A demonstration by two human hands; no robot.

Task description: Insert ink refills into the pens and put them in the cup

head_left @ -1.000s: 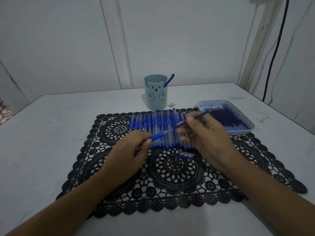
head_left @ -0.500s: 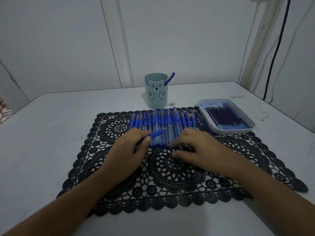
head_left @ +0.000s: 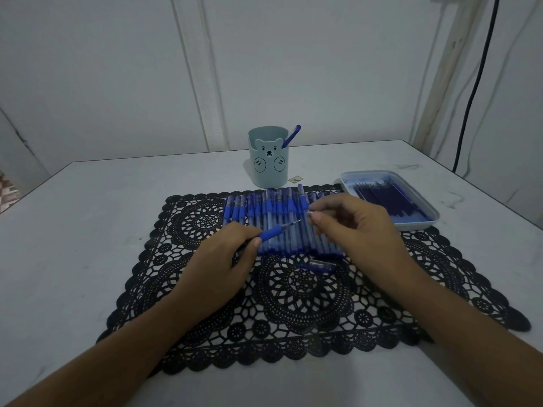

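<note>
Left hand point(head_left: 223, 259) was gripping a blue-grip pen point(head_left: 274, 232), tip pointing up toward the right hand point(head_left: 352, 227), whose thumb and forefinger pinched a tiny piece point(head_left: 310, 213) (too small to say what). Both hovered over the row of pens point(head_left: 264, 212) on the black lace mat point(head_left: 293, 304). Behind sat the bear cup point(head_left: 267, 163) with a single pen point(head_left: 291, 136) in it, and refills point(head_left: 388, 198) lay in the tray point(head_left: 423, 224) to the right.

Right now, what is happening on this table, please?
A person is assembling pens. The left hand grips a blue pen, its tip toward the right hand, which pinches a small piece, too small to identify. A row of pens lies on the black lace mat. The tray at the right holds refills. A single pen leans in the bear cup.
</note>
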